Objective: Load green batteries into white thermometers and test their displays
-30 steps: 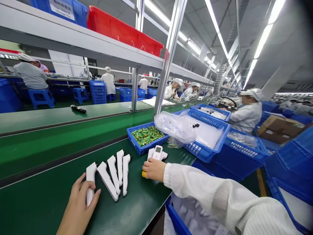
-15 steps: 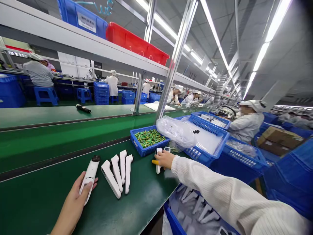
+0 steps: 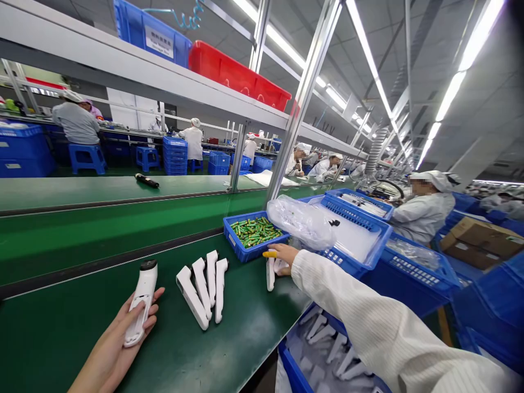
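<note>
My left hand (image 3: pixel 129 333) is closed around a white handheld thermometer (image 3: pixel 144 295) with a black round end, its recessed grip side turned up and my thumb lying on it. To its right, several similar white thermometers (image 3: pixel 191 297) lie side by side on the green bench. My right hand (image 3: pixel 285 257), with a yellow cover on one finger, reaches to the bench just in front of the battery tray. Its fingers are closed over a white thermometer (image 3: pixel 280 266), mostly hidden beneath them. Another white thermometer (image 3: pixel 270 274) lies next to that hand.
A blue tray (image 3: pixel 234 240) holds many green batteries (image 3: pixel 256 231). Beside it are a clear plastic bag (image 3: pixel 301 221) and blue crates (image 3: pixel 370 256). Below the bench edge, a blue bin (image 3: pixel 289 363) contains more white housings. A black device (image 3: pixel 146 180) lies across the divider. A co-worker (image 3: pixel 428 207) sits right.
My left hand has turned its thermometer more upright and shifted slightly left. My right hand has moved a little back and right, off one thermometer and onto the one beside it. The view has shifted slightly.
</note>
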`<state>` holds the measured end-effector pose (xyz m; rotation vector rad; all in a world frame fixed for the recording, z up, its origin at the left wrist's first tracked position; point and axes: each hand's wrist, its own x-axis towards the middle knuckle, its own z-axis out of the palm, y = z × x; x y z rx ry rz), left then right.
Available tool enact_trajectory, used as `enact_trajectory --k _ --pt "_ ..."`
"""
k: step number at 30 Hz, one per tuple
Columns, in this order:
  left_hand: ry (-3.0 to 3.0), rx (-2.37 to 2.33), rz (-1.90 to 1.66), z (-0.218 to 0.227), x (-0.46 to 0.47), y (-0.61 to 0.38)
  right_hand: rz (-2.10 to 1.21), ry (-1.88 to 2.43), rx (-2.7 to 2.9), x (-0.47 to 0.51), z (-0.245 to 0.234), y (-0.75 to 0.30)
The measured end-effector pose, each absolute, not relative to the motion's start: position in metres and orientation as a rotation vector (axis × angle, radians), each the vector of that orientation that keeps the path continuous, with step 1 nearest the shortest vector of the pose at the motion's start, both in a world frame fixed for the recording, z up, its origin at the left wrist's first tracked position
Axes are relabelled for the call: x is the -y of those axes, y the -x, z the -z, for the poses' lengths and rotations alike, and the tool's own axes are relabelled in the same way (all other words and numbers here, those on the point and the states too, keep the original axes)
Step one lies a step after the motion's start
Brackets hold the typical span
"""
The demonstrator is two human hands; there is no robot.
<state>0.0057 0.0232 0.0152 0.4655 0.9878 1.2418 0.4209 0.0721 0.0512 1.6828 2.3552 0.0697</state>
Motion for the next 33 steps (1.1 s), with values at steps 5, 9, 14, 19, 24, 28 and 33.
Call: enact_trajectory --k 5,9,14,19,24,28,33 --pt "-0.549 -1.055 -1.236 -0.011 -0.024 -0.002 -0.088 -1.944 -2.370 -0.116 -0.065 -0.396" --pt "-0.636 -1.003 -1.221 -0.005 -0.032 -0.002 0.001 -2.072 -2.257 -0.154 -0.060 -0.370" --pt "-0.757 -0.963 -1.330 0.016 -0.050 -0.008 0.089 -2.162 -2.131 -0.177 -0.049 -0.341" --pt "-0.837 -0.929 -1.370 0.023 -0.069 -0.021 0.056 -2.274 -2.133 -0.176 -0.047 -0.331" --pt "-0.891 -0.894 -1.368 0.029 -0.077 -0.030 -0.010 -2.402 -2.141 -0.173 -0.045 -0.338" --pt "-0.882 -0.893 -1.360 0.030 -0.075 -0.032 -0.010 -2.449 -2.145 -0.175 -0.042 -0.341" --pt "-0.904 -0.898 -1.325 0.017 -0.065 -0.032 0.007 -2.581 -2.168 -0.176 -0.041 -0.340"
